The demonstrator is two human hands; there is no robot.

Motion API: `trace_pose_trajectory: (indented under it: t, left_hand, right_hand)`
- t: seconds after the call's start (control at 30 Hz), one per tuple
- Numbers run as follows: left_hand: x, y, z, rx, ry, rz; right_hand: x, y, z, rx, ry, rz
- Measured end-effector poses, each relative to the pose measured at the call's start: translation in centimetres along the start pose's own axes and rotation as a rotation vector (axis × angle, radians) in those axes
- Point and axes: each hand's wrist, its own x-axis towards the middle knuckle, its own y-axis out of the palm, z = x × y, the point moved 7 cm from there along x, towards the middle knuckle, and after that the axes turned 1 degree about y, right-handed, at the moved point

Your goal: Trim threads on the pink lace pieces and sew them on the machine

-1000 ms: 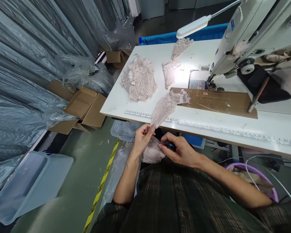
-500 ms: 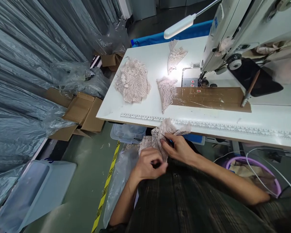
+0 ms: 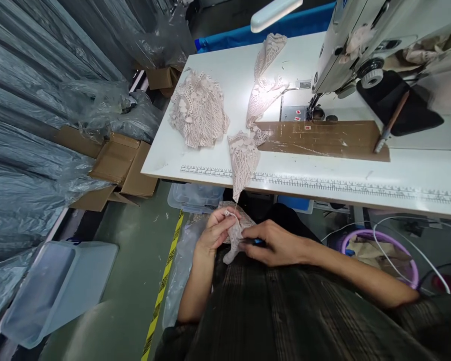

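Observation:
My left hand (image 3: 215, 231) pinches a pale pink lace piece (image 3: 236, 234) in my lap, below the table's front edge. My right hand (image 3: 274, 244) is closed around a small dark tool with a blue part (image 3: 258, 242), pressed against the same lace. A thin thread runs up from my left fingers to another lace piece (image 3: 243, 159) that hangs over the table edge. That chain of lace pieces (image 3: 263, 90) continues back toward the sewing machine's needle.
A white sewing table (image 3: 323, 175) with a printed ruler carries a lace pile (image 3: 198, 110), a cardboard strip (image 3: 323, 138) and the sewing machine (image 3: 379, 45). Cardboard boxes (image 3: 124, 165), plastic-wrapped rolls and a clear bin (image 3: 56, 286) stand left. A purple basket (image 3: 379, 250) sits right.
My hands dropped from the table edge into my lap with one lace piece. The linked lace chain slid forward, and one piece now hangs over the table's front edge.

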Motion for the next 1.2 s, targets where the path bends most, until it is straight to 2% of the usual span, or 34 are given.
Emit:
trace_pose_trajectory:
  t: [0.13,0.23,0.37,0.47,0.57,0.77,0.9,1.1,1.2]
  left_hand:
    - [-0.5,-1.2,-1.1,0.099,0.059,-0.083]
    - [-0.8,-1.4,-1.3,0.151,0.074,-0.107]
    - [-0.8,-1.3,-1.3,0.180,0.091,-0.123]
    - [-0.6,-1.5,-1.5,0.197,0.121,-0.143]
    - [-0.5,-1.7,-1.6,0.193,0.131,-0.151]
    - [-0.6,-1.8,-1.9,0.250,0.126,-0.155]
    - [-0.6,-1.5,-2.1,0.255,0.156,-0.132]
    - [-0.8,-1.5,-2.4,0.285,0.170,-0.145]
    - [-0.8,-1.6,-2.3,0.255,0.150,-0.131]
  right_hand:
    - [0.6,-3.1,-3.2,0.040,0.232,-0.216]
    - [1.8,-3.7,-4.4,-0.022,0.291,-0.234]
    - [3.5,-3.3,-4.4,-0.062,0.263,-0.184]
    - [4.1,-3.4,-4.2,-0.097,0.246,-0.213]
    - [3.9,-3.4,-4.4,-0.090,0.265,-0.252]
    - [2.4,-2.9,-4.7,0.007,0.282,-0.213]
    - [3.1,-3.0,-4.2,0.003,0.234,-0.218]
    - [3.7,-3.2,-5.2,-0.045,0.270,-0.331]
    - [3.0,-2.5,-5.5,-0.004,0.277,-0.272]
